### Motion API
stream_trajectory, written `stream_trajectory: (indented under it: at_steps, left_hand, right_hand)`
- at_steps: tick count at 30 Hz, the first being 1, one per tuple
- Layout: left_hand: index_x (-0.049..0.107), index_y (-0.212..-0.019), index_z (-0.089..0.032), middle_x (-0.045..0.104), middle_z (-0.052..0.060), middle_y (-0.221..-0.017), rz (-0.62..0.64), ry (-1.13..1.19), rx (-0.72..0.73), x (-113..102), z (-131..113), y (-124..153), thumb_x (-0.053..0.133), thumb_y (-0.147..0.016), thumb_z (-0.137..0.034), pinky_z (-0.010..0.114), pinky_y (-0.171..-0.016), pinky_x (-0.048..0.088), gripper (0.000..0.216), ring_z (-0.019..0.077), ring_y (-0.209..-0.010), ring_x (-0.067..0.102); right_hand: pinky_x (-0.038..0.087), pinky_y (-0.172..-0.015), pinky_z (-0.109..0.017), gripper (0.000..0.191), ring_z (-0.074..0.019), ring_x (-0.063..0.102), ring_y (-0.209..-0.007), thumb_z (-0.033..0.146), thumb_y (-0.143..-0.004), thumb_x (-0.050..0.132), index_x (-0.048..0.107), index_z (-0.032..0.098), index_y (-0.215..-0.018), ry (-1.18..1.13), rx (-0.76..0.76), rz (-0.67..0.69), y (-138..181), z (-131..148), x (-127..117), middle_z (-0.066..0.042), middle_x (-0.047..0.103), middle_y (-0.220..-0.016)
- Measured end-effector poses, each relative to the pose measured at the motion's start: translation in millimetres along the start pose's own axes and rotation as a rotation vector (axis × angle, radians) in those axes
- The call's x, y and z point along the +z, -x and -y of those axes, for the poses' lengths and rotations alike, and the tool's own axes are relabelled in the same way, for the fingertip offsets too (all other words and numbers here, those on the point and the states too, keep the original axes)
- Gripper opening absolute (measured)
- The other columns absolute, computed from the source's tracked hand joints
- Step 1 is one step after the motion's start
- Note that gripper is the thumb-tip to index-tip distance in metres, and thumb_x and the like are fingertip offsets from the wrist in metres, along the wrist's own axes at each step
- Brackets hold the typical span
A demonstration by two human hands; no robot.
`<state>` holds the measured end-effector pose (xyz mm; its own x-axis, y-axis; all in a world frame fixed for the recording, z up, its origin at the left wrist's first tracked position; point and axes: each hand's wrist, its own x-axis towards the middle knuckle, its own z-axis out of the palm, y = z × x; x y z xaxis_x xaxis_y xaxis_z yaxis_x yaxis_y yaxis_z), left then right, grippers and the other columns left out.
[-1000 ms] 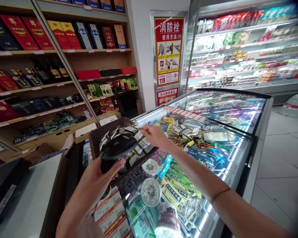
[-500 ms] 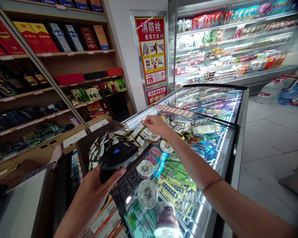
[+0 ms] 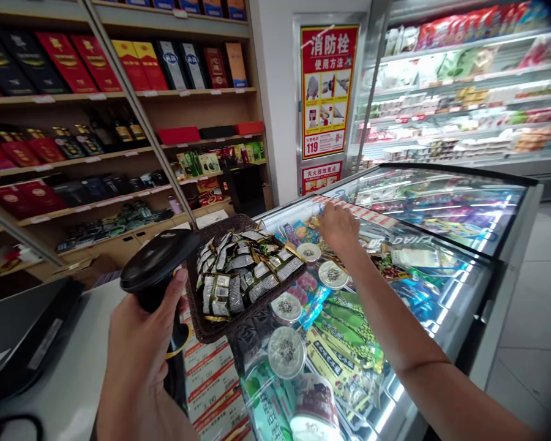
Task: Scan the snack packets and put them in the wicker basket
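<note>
View: the head camera, looking down at both hands.
Left hand: the left hand (image 3: pixel 135 343) is low and close to the camera, with its fingers wrapped tight around the handle of a black scanner (image 3: pixel 158 266).
Scanner: it stands up out of the left hand, with its wide flat head on top, tipped toward the basket.
Right hand: the right hand (image 3: pixel 338 225) is stretched far out in front, well apart from the left hand. It rests on the glass top of the freezer (image 3: pixel 441 199) with its back to the camera. You cannot tell if the fingers hold anything.
Price tags: a row of red and white price tags (image 3: pixel 358 209) runs just past the right hand's fingers.
Basket: a dark woven basket (image 3: pixel 220 331) sits between the two hands, just beside the scanner's head.
Packets: small black and silver packets (image 3: pixel 241 272) fill the basket.
Round cups: round cups (image 3: pixel 284 352) with clear lids lie below the right arm, near the basket.
Green bags: green bags (image 3: pixel 344 318) lie under the right arm.
Counter: a pale counter (image 3: pixel 73 380) is to the left of the left hand.
Shelves: wooden shelves (image 3: pixel 119 153) with red and dark boxes rise behind the left hand.
Red sign: a red sign (image 3: pixel 328 92) hangs on the wall above the right hand.
</note>
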<state>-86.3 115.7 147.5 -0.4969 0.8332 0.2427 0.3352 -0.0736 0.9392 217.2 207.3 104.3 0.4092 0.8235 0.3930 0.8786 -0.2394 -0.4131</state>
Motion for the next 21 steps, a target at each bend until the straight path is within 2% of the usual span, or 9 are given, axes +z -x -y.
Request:
stream_trajectory:
  at_steps: [3, 5, 7, 8, 11, 15, 18, 21]
  left_hand:
    - [0.064, -0.078, -0.016, 0.058, -0.004, -0.059, 0.043, 0.085, -0.065, -2, -2, 3, 0.081, -0.056, -0.052, 0.02, -0.047, 0.039, 0.046, 0.0106, -0.052, 0.051]
    - [0.064, -0.078, -0.016, 0.058, -0.004, -0.06, 0.093, 0.093, -0.08, -1, -4, 6, 0.081, -0.057, -0.053, 0.02, -0.048, 0.039, 0.046, 0.01, -0.052, 0.05]
    - [0.065, -0.077, -0.016, 0.059, -0.003, -0.06, 0.161, 0.077, -0.089, 1, -5, 8, 0.08, -0.057, -0.055, 0.021, -0.048, 0.039, 0.046, 0.0103, -0.052, 0.048]
    - [0.065, -0.076, -0.016, 0.058, -0.003, -0.059, 0.182, 0.067, -0.086, 2, -6, 9, 0.08, -0.057, -0.056, 0.021, -0.047, 0.038, 0.047, 0.0105, -0.051, 0.048]
    - [0.065, -0.074, -0.017, 0.055, -0.004, -0.055, 0.228, 0.066, -0.049, 5, -4, 10, 0.078, -0.057, -0.059, 0.022, -0.048, 0.037, 0.047, 0.0112, -0.051, 0.047]
    - [0.063, -0.072, -0.018, 0.055, -0.003, -0.055, 0.309, 0.012, -0.052, 6, 0, 10, 0.076, -0.057, -0.062, 0.021, -0.048, 0.037, 0.048, 0.0129, -0.053, 0.049]
    - [0.061, -0.07, -0.018, 0.055, -0.002, -0.055, 0.38, -0.036, -0.06, 6, 0, 12, 0.074, -0.057, -0.064, 0.021, -0.044, 0.034, 0.049, 0.0135, -0.052, 0.048]
    - [0.061, -0.069, -0.018, 0.054, -0.002, -0.053, 0.504, -0.109, -0.029, 9, -4, 17, 0.071, -0.06, -0.064, 0.022, -0.043, 0.03, 0.048, 0.0125, -0.049, 0.044]
  right_hand:
    - [0.042, -0.1, -0.039, 0.036, -0.0249, 0.055, -0.116, 0.035, -0.1, 0.039, 0.062, 0.014, -0.118, -0.358, -0.409, 0.193, 31, 38, 11, -0.016, 0.062, -0.119]
    - [0.042, -0.101, -0.035, 0.041, -0.0203, 0.052, -0.121, 0.042, -0.101, 0.037, 0.057, 0.021, -0.129, -0.617, -0.645, 0.432, 59, 63, 22, -0.011, 0.055, -0.132]
    - [0.042, -0.102, -0.034, 0.046, -0.0197, 0.047, -0.128, 0.048, -0.101, 0.033, 0.053, 0.026, -0.136, -0.751, -0.776, 0.659, 85, 81, 34, -0.009, 0.049, -0.141]
    - [0.04, -0.105, -0.035, 0.048, -0.0197, 0.045, -0.131, 0.049, -0.1, 0.033, 0.051, 0.026, -0.138, -0.79, -0.806, 0.718, 95, 87, 40, -0.009, 0.048, -0.142]
    - [0.041, -0.106, -0.036, 0.049, -0.0194, 0.049, -0.128, 0.049, -0.1, 0.031, 0.056, 0.024, -0.134, -0.92, -0.735, 0.769, 111, 93, 57, -0.008, 0.055, -0.136]
    - [0.056, -0.086, -0.034, 0.039, -0.0196, 0.065, -0.104, 0.047, -0.094, 0.048, 0.069, 0.021, -0.116, -1.142, -0.413, 0.76, 96, 86, 62, -0.007, 0.066, -0.12]
    - [0.059, -0.075, -0.031, 0.024, -0.0161, 0.07, -0.08, 0.032, -0.088, 0.06, 0.073, 0.02, -0.104, -1.114, -0.255, 0.566, 69, 72, 51, -0.005, 0.072, -0.103]
    - [0.058, -0.07, -0.028, 0.02, -0.015, 0.07, -0.076, 0.021, -0.085, 0.059, 0.074, 0.02, -0.098, -1.032, -0.22, 0.324, 42, 54, 34, -0.004, 0.073, -0.097]
